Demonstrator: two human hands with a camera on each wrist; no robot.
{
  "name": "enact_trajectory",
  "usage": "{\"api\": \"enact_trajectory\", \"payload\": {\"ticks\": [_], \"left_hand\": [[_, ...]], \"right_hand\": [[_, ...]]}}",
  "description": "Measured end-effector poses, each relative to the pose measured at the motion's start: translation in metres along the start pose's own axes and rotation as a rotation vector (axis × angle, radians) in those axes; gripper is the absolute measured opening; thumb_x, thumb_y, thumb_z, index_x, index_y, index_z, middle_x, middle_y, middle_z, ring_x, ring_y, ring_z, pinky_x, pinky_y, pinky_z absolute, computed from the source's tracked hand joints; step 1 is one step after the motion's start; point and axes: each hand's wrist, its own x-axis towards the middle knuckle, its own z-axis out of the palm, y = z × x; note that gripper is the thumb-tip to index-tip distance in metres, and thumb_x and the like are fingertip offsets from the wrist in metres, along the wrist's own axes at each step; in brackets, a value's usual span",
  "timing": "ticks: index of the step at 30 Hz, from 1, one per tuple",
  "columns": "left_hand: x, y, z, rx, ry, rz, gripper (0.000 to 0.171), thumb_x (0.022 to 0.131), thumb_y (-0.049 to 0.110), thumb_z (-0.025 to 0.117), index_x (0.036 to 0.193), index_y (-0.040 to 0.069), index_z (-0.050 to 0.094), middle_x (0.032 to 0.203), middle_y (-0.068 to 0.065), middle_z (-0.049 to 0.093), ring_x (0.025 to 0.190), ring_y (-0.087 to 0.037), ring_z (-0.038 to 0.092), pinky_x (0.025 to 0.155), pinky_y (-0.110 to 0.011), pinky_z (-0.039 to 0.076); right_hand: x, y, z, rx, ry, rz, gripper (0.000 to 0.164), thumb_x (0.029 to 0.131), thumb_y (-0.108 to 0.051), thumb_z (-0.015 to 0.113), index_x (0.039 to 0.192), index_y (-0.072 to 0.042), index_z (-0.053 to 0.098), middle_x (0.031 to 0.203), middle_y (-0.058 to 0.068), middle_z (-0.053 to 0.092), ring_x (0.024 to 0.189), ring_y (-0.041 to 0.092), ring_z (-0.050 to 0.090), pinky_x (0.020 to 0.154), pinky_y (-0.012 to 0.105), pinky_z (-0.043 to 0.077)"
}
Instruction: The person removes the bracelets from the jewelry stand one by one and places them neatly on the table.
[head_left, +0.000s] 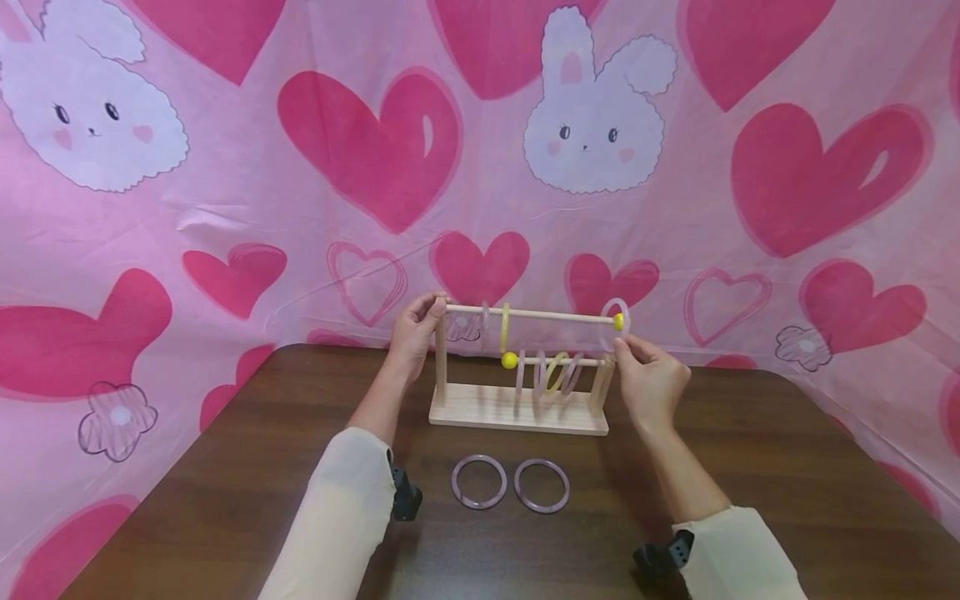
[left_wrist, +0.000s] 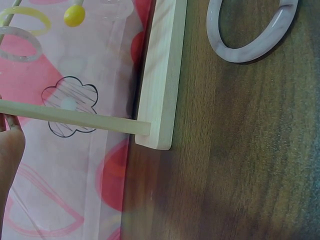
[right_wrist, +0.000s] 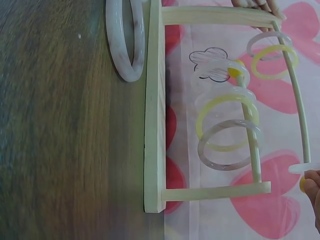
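Observation:
My left hand (head_left: 412, 337) grips the top of the left post (head_left: 441, 358) of a wooden bangle rack (head_left: 517, 421). At the free end of the rack's upper rod (head_left: 555, 316), my right hand (head_left: 654, 379) pinches a pale translucent bangle (head_left: 617, 301) by its lower edge. In the head view that bangle encircles the yellow end ball (head_left: 618, 322); edge-on in the right wrist view, it crosses the rod's end. A lilac bangle (head_left: 485, 325) and a yellow bangle (head_left: 505, 329) hang toward the left of this rod. Several pale bangles and a yellow one (right_wrist: 201, 120) hang on the lower rod (right_wrist: 252, 145).
Two purple bangles, one left (head_left: 454, 483) and one right (head_left: 542, 510), lie flat on the brown table (head_left: 262, 500) in front of the rack. Behind the table hangs a pink cloth (head_left: 495, 200) with hearts and rabbits. The lower rod ends in a yellow ball (head_left: 510, 360).

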Motion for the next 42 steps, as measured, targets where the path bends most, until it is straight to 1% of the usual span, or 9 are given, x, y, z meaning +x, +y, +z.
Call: {"api": "enact_trajectory", "payload": {"ticks": [3, 6, 11, 14, 21, 27, 33, 37, 42], "left_hand": [[-0.001, 0.000, 0.000, 0.004, 0.003, -0.002, 0.023, 0.092, 0.003, 0.054, 0.111, -0.010, 0.054, 0.084, 0.009, 0.064, 0.086, -0.007, 0.056, 0.083, -0.025, 0.042], [-0.001, 0.001, 0.000, 0.005, 0.001, -0.001, 0.024, 0.092, 0.003, 0.054, 0.112, -0.011, 0.053, 0.086, 0.007, 0.064, 0.086, -0.007, 0.056, 0.082, -0.025, 0.042], [0.000, 0.000, 0.000, 0.005, 0.004, -0.002, 0.017, 0.092, 0.004, 0.055, 0.106, -0.005, 0.059, 0.089, 0.002, 0.064, 0.086, -0.008, 0.056, 0.083, -0.026, 0.043], [0.000, 0.000, 0.000, 0.002, 0.009, -0.011, 0.015, 0.092, 0.004, 0.055, 0.105, -0.002, 0.060, 0.089, 0.003, 0.064, 0.087, -0.008, 0.056, 0.084, -0.026, 0.043], [0.000, 0.000, 0.000, -0.008, 0.005, -0.009, 0.019, 0.091, 0.004, 0.056, 0.107, -0.005, 0.059, 0.088, 0.005, 0.064, 0.087, -0.008, 0.056, 0.086, -0.028, 0.043], [0.000, 0.000, 0.000, -0.012, -0.006, -0.008, 0.017, 0.092, 0.004, 0.055, 0.106, -0.003, 0.059, 0.086, 0.008, 0.064, 0.087, -0.008, 0.056, 0.086, -0.028, 0.042], [0.000, 0.000, -0.002, 0.001, -0.014, -0.005, 0.023, 0.092, 0.006, 0.056, 0.110, -0.008, 0.056, 0.086, 0.008, 0.064, 0.087, -0.008, 0.056, 0.085, -0.027, 0.042], [0.000, 0.000, -0.001, 0.006, -0.010, -0.008, 0.026, 0.092, 0.005, 0.055, 0.112, -0.011, 0.053, 0.086, 0.008, 0.064, 0.086, -0.007, 0.056, 0.083, -0.026, 0.043], [0.000, 0.000, 0.000, -0.002, -0.008, -0.005, 0.023, 0.092, 0.003, 0.054, 0.111, -0.011, 0.054, 0.085, 0.008, 0.064, 0.086, -0.007, 0.056, 0.083, -0.025, 0.043]], "right_hand": [[0.001, 0.001, -0.001, -0.011, 0.004, 0.004, 0.013, 0.076, -0.005, 0.073, 0.084, 0.005, 0.072, 0.077, 0.018, 0.067, 0.063, -0.021, 0.050, 0.055, 0.004, 0.041], [0.002, 0.001, -0.003, -0.018, 0.010, 0.009, 0.012, 0.076, -0.005, 0.073, 0.084, 0.004, 0.072, 0.077, 0.018, 0.067, 0.064, -0.021, 0.050, 0.056, 0.004, 0.040], [0.003, 0.001, -0.004, -0.041, 0.022, 0.012, 0.012, 0.076, -0.006, 0.073, 0.084, 0.004, 0.072, 0.076, 0.017, 0.067, 0.065, -0.023, 0.048, 0.056, 0.004, 0.039], [0.005, 0.002, -0.006, -0.042, 0.022, 0.023, 0.013, 0.077, -0.007, 0.072, 0.084, 0.003, 0.073, 0.076, 0.017, 0.067, 0.064, -0.022, 0.048, 0.055, 0.004, 0.039], [0.009, 0.003, -0.011, -0.039, 0.039, 0.055, 0.015, 0.077, -0.009, 0.073, 0.084, 0.004, 0.072, 0.077, 0.018, 0.067, 0.060, -0.020, 0.049, 0.054, 0.005, 0.039], [0.012, 0.004, -0.014, -0.049, 0.048, 0.070, 0.013, 0.077, -0.007, 0.072, 0.083, 0.005, 0.072, 0.076, 0.019, 0.067, 0.058, -0.021, 0.048, 0.052, 0.005, 0.039], [0.015, 0.004, -0.018, -0.047, 0.067, 0.078, 0.014, 0.078, -0.008, 0.072, 0.084, 0.004, 0.072, 0.077, 0.019, 0.067, 0.059, -0.021, 0.049, 0.054, 0.005, 0.039], [0.017, 0.004, -0.020, -0.042, 0.093, 0.094, 0.016, 0.077, -0.011, 0.073, 0.084, 0.002, 0.073, 0.078, 0.018, 0.067, 0.059, -0.019, 0.050, 0.054, 0.006, 0.040], [0.021, 0.000, -0.023, -0.011, 0.118, 0.125, 0.017, 0.078, -0.014, 0.072, 0.084, 0.002, 0.073, 0.078, 0.016, 0.068, 0.059, -0.014, 0.054, 0.054, 0.008, 0.043]]}}
